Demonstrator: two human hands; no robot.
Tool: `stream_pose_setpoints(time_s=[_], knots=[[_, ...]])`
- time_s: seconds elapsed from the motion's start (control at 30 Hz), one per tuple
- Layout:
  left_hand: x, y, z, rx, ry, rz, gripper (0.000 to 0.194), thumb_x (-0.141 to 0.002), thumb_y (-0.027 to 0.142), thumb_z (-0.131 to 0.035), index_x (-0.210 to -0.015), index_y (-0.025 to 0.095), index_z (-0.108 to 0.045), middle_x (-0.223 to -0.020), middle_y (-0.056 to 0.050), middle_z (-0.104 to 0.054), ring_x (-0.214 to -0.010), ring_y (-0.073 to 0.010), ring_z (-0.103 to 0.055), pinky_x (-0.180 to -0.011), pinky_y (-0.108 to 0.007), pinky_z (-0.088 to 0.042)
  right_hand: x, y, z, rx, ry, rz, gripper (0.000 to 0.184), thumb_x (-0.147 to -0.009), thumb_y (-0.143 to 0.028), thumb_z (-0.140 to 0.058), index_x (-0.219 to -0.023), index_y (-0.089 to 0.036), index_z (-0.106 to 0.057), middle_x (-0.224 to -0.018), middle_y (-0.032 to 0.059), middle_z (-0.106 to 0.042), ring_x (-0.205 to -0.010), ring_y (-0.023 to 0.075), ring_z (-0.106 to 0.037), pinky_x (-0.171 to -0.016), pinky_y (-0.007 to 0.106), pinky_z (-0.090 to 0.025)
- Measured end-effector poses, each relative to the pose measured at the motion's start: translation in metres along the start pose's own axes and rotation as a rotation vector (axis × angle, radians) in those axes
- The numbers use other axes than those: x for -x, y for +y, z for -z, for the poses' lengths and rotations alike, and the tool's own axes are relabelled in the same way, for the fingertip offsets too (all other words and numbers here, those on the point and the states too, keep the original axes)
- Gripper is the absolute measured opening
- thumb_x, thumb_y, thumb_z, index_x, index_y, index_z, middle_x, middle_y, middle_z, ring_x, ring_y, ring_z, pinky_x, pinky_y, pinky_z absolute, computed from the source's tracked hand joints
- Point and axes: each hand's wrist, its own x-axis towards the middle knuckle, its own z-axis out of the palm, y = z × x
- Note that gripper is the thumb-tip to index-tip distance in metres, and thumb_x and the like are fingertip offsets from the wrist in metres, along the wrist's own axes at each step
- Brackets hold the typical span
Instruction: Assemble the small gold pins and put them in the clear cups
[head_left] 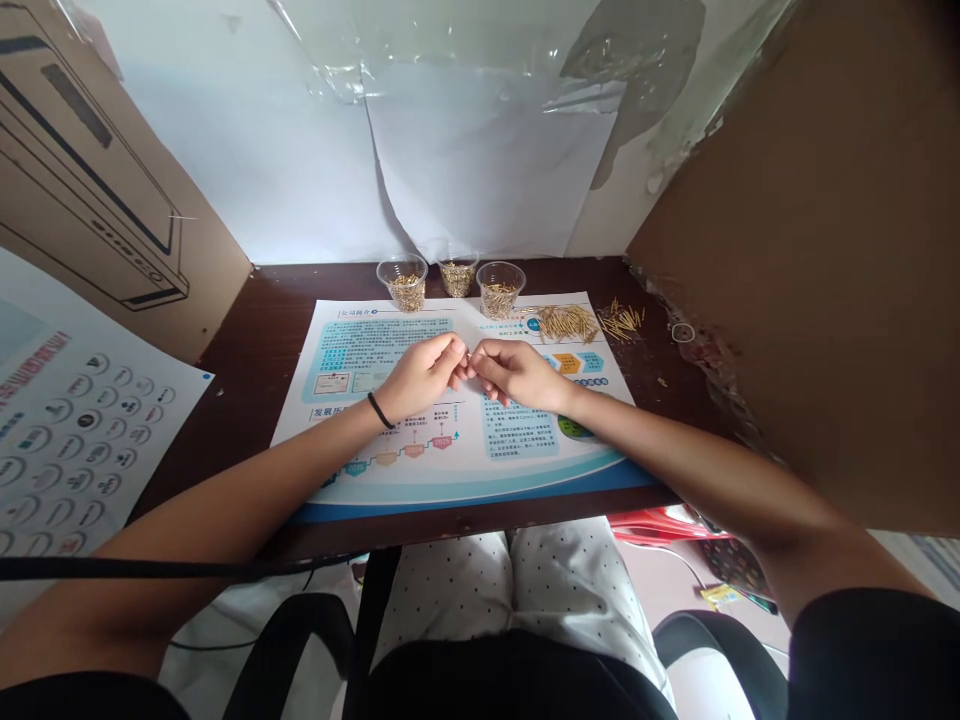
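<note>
My left hand [427, 375], with a black band at the wrist, is closed in a pinch over the middle of a printed sheet [405, 480]. Fingertip to fingertip with it, my right hand [517, 372] is pinched too. Between them shows a tiny bit of something, too small to name. Beyond the hands stand three clear plastic cups: a left cup [406, 290], a middle cup [457, 278] and a right cup [500, 292], each holding small gold-coloured metal pieces. A pile of thin gold-coloured pins [568, 324] lies to the right of the cups.
More loose gold pins [622, 319] lie on the dark table [247, 310] past the sheet's right edge, near a small clear ring [682, 332]. Cardboard walls [825, 250] flank the table. At left leans another printed sheet [67, 440]. A black cable [135, 569] crosses the lower left.
</note>
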Motion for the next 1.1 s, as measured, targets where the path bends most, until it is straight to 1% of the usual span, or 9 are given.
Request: stream_pose_setpoints(time_s=[0.17,0.33,0.47,0.57,0.7,0.83,0.93,1.1], knots=[[0.001,-0.003,0.001,-0.032,-0.026,-0.027,0.036,-0.098,0.044,-0.037,-0.076,0.017,-0.048,-0.062,-0.001,-0.055,-0.054,-0.0087,-0.05,-0.049,-0.02,-0.042,0.001,-0.001,-0.001,-0.017,0.012,0.051,0.032,-0.095,-0.038,-0.05,-0.07,-0.018,-0.051,-0.049,-0.0067,-0.047,-0.039,0.003,-0.043,-0.036,0.017,-0.034],[0.001,0.001,0.002,-0.045,-0.048,-0.039,0.033,-0.099,0.041,-0.037,-0.08,0.017,-0.049,-0.067,-0.001,-0.056,-0.056,-0.0087,-0.05,-0.053,-0.021,-0.042,0.001,0.001,0.0,-0.058,0.049,0.054,0.035,-0.096,-0.044,-0.045,-0.073,-0.018,-0.05,-0.048,-0.0073,-0.045,-0.036,0.0038,-0.038,-0.035,0.02,-0.029],[0.001,0.004,0.002,-0.088,-0.035,-0.056,0.029,-0.099,0.036,-0.036,-0.08,0.017,-0.048,-0.066,0.0,-0.055,-0.058,-0.0092,-0.051,-0.054,-0.021,-0.041,0.0,0.003,-0.001,-0.043,0.057,0.124,0.034,-0.096,-0.044,-0.046,-0.074,-0.018,-0.049,-0.052,-0.0066,-0.044,-0.044,0.005,-0.037,-0.043,0.021,-0.031],[0.001,0.003,0.002,-0.11,-0.039,-0.085,0.029,-0.099,0.035,-0.035,-0.08,0.017,-0.048,-0.064,0.0,-0.054,-0.058,-0.0096,-0.05,-0.055,-0.022,-0.041,0.0,0.005,-0.001,-0.002,0.052,0.135,0.034,-0.094,-0.043,-0.049,-0.07,-0.018,-0.048,-0.055,-0.0054,-0.043,-0.05,0.0061,-0.038,-0.047,0.022,-0.032],[0.001,0.001,0.001,-0.11,-0.042,-0.079,0.031,-0.098,0.037,-0.035,-0.077,0.018,-0.047,-0.065,0.0,-0.053,-0.057,-0.0098,-0.049,-0.056,-0.023,-0.041,-0.001,0.009,0.0,0.001,0.043,0.114,0.038,-0.093,-0.045,-0.048,-0.065,-0.019,-0.045,-0.052,-0.0059,-0.04,-0.049,0.0064,-0.037,-0.047,0.023,-0.031],[0.002,0.0,0.0,-0.138,-0.035,-0.072,0.03,-0.098,0.036,-0.036,-0.077,0.018,-0.047,-0.066,0.0,-0.054,-0.056,-0.0098,-0.049,-0.056,-0.023,-0.041,-0.001,0.008,-0.001,-0.022,0.029,0.129,0.04,-0.093,-0.046,-0.047,-0.063,-0.02,-0.043,-0.051,-0.0064,-0.038,-0.047,0.0059,-0.035,-0.046,0.024,-0.031],[0.002,0.0,0.0,-0.141,-0.032,-0.076,0.03,-0.098,0.036,-0.036,-0.077,0.018,-0.048,-0.065,0.0,-0.053,-0.056,-0.0097,-0.049,-0.055,-0.023,-0.041,-0.001,0.005,-0.001,0.016,0.028,0.137,0.04,-0.093,-0.044,-0.047,-0.061,-0.02,-0.041,-0.051,-0.0062,-0.038,-0.046,0.0057,-0.035,-0.046,0.023,-0.031],[0.002,-0.001,0.0,-0.138,-0.031,-0.096,0.03,-0.098,0.037,-0.036,-0.077,0.018,-0.048,-0.062,0.001,-0.052,-0.055,-0.0098,-0.049,-0.055,-0.022,-0.041,0.0,0.002,0.0,0.103,0.047,0.163,0.036,-0.092,-0.033,-0.046,-0.059,-0.021,-0.038,-0.051,-0.0054,-0.041,-0.047,0.0058,-0.036,-0.048,0.023,-0.031]])
